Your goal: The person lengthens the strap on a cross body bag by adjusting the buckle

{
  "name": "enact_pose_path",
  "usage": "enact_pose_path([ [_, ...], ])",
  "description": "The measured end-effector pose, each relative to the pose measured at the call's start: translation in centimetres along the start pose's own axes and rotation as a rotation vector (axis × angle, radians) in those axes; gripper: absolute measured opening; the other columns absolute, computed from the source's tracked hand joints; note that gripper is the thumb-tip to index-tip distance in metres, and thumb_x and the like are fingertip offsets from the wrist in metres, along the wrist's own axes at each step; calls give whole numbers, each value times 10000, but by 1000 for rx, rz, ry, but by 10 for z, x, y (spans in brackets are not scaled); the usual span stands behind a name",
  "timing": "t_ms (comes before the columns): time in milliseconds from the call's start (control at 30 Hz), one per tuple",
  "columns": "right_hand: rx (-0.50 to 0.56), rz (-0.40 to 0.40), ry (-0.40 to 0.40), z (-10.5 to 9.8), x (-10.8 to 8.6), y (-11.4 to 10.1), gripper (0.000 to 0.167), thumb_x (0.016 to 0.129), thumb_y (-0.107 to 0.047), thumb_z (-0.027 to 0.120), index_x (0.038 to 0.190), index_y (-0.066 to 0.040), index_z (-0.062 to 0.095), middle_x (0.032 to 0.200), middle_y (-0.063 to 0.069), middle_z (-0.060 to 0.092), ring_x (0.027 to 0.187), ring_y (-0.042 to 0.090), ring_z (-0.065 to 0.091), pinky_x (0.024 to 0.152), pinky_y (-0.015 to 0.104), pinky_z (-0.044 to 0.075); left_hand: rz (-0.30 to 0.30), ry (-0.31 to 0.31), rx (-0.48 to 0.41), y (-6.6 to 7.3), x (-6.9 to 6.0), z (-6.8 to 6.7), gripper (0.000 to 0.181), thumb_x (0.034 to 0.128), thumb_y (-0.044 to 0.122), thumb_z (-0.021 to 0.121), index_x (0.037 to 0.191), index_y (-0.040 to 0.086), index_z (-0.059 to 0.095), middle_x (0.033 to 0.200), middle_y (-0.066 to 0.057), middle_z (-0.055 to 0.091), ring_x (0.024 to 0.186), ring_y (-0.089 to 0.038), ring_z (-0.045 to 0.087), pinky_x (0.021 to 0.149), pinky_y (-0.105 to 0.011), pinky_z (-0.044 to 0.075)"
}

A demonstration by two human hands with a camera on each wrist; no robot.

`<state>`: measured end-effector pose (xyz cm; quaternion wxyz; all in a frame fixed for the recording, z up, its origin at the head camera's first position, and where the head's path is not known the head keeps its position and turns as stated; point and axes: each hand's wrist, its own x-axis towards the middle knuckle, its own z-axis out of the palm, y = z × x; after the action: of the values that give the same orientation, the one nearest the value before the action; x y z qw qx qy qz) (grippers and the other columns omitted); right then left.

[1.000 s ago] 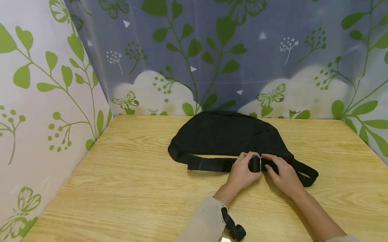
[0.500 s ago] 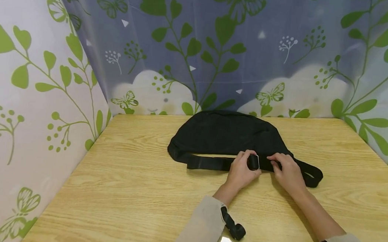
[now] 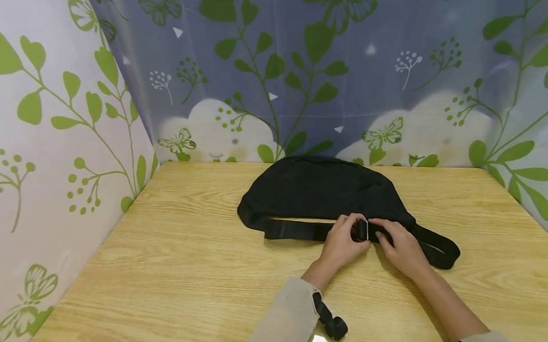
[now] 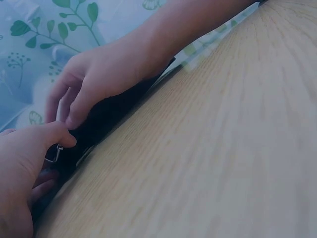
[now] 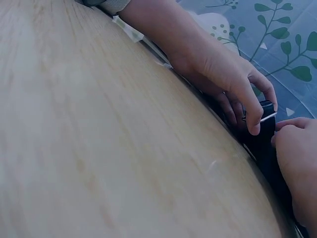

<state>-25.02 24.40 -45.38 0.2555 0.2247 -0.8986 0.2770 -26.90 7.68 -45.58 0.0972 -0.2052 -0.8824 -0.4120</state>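
clerk: moved since the earlier frame?

checker: one right hand [image 3: 403, 249], brought leftward over the strap [image 3: 298, 231] to the metal-looking buckle [image 3: 367, 230]; one loop [image 3: 448, 257] at the strap's right end, reaching slightly farther right, its slit narrower.

clerk: main item, and place?

checker: one black bag [image 3: 320, 189], lying on the far part of the desk [image 3: 178, 270], before the printed backdrop [image 3: 279, 77]. fabric, soft-looking, creased, rather slumped; judged light and not fragile. would fold if lifted by one corner; better taken with a hand under each end.

clerk: next, from the left.

checker: strap, flat black webbing, running along the bag's near side, a narrow gap between. judged limp lengthwise, firm across its width; takes a pinch well.

clerk: then?

checker: left hand [image 3: 342, 243], grasping the buckle, thumb below and forefinger above. a sound hold, i judge: steadies the frame by its edges.

clerk: the buckle itself?

checker: thin, silvery, rigid, standing crosswise on the strap. likely smooth, apt to slip from a loose pinch.

clerk: right of that?

checker: right hand, fingers bent, pinching the strap just beside the buckle; whether a fingertip touches the metal, cannot tell.

clerk: last lot?

checker: the loop, resting on the desk past the right hand; pliable, probably easy to draw on.
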Motion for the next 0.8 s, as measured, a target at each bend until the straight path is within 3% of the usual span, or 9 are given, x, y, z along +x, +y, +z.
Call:
enact_pose_path([
  [133,42,-27,54,1,2,-1,249,792,99,643,1018,3,603,963,111,602,907,268,554,766,368,434,20,9,19,1,1,-1,478,734,209,766,1155,230,539,998,13,490,773,-86,478,669,-195,403],
  [300,-5,-82,147,1,5,0,235,725,156,674,886,-9,629,839,70,603,763,207,539,666,266,412,7,17,40,3,1,-1,479,729,220,766,1153,236,544,985,9,502,760,-94,477,655,-197,400],
  [467,-63,-36,181,-1,6,0,210,723,148,676,843,-22,644,800,78,612,736,226,529,647,358,421,-22,27,55,4,1,-1,488,742,263,755,1183,250,546,981,17,499,749,-89,473,636,-194,399],
  [633,-71,4,178,-1,4,2,184,751,121,665,855,-28,645,818,85,612,750,261,536,657,416,433,-6,32,62,4,0,-1,482,744,280,758,1182,260,558,955,38,495,766,-67,489,639,-182,399],
  [800,-21,71,96,0,0,2,210,842,-20,640,1050,-20,617,981,135,604,930,328,534,777,495,410,30,2,79,2,0,0,603,740,295,776,1285,271,520,972,36,508,803,-63,487,660,-181,401],
])
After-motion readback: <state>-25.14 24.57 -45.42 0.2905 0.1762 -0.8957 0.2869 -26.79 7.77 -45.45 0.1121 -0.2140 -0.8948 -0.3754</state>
